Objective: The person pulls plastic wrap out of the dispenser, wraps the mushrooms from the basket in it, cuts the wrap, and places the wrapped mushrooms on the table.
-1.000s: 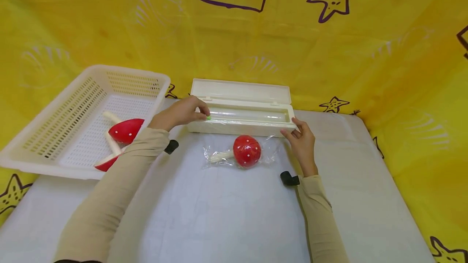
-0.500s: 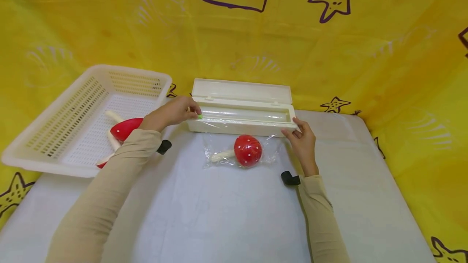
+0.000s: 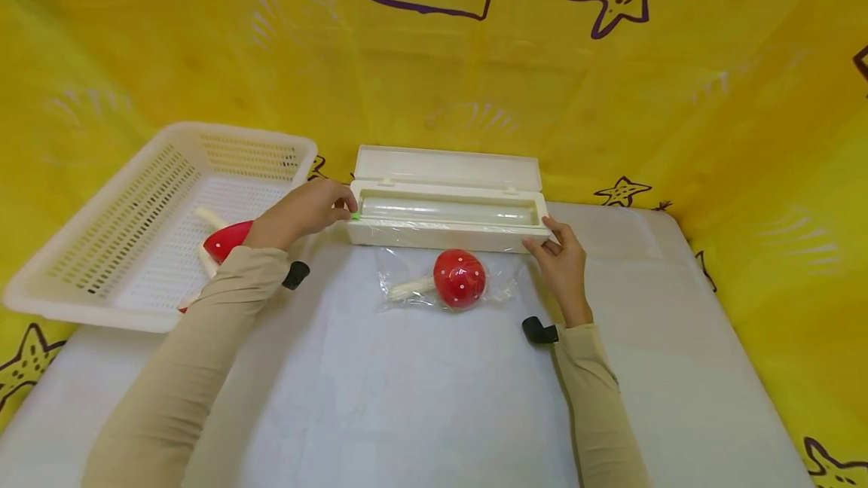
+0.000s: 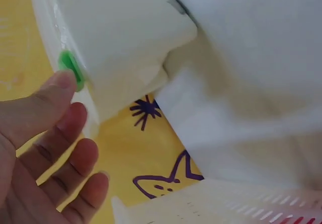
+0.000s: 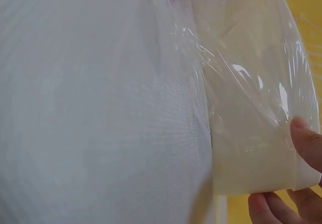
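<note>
A long cream cling film dispenser (image 3: 441, 237) lies at the back of the table, its lid (image 3: 447, 166) raised and the film roll (image 3: 444, 209) showing inside. My left hand (image 3: 304, 209) pinches the green slide cutter (image 4: 71, 70) at the dispenser's left end; the thumb is on it and the other fingers are loosely bent. My right hand (image 3: 564, 266) grips the right end, thumb on the front face and fingers at the end. Clear film hangs over the front. Before it lies a red, white-dotted mushroom-shaped piece (image 3: 459, 280) with a pale stem, in clear film.
At left stands a white perforated basket (image 3: 88, 228), with red-and-white mushroom-shaped pieces (image 3: 227, 241) inside, partly hidden by my left arm. A yellow patterned cloth (image 3: 434, 59) hangs right behind the dispenser. White cloth covers the table (image 3: 420, 398).
My left hand has slid leftward with the green cutter along the dispenser's front edge, to its left end. My right hand stays at the right end, and the mushroom-shaped piece lies where it was.
</note>
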Demonstrator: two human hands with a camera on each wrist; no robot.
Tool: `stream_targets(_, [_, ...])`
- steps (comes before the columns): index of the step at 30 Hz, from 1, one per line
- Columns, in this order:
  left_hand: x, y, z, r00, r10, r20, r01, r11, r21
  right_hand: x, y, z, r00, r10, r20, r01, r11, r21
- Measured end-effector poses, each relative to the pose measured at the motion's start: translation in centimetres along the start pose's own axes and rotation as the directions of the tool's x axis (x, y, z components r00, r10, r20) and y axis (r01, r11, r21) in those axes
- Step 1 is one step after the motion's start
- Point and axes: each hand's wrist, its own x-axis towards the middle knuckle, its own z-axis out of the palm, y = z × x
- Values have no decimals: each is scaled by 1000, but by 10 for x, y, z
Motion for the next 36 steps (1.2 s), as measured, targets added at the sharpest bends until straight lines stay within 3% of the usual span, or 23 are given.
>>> stream_targets(7, [-3,14,16,993,56,-108,-42,990,133,-2,-6,-5,997,-46,65,49,998,-37])
stream_targets(12, [2,24,28,981,71,-182,-29,974,223,-3,-9,-6,998,-44,48,50,988,-149])
stream_targets(20, [3,30,32,977,95,-188,-42,963,266,-9,-22,-7,997,-72,5,71,953,-296])
stream_targets(23, [1,32,32,976,103,-190,-54,968,245,-12,-28,-7,997,-73,38,81,959,-272])
stream_targets(27, [0,33,33,982,91,-169,-58,980,189,-15,-32,-8,987,-46,154,77,976,-202])
stream_targets(31, [-2,37,34,990,57,-131,-53,998,30,-20,-33,-12,961,-44,273,81,989,-126])
stream_targets(36, [-6,45,37,994,13,-111,-31,985,-169,-27,-31,-21,915,-51,400,95,992,-89])
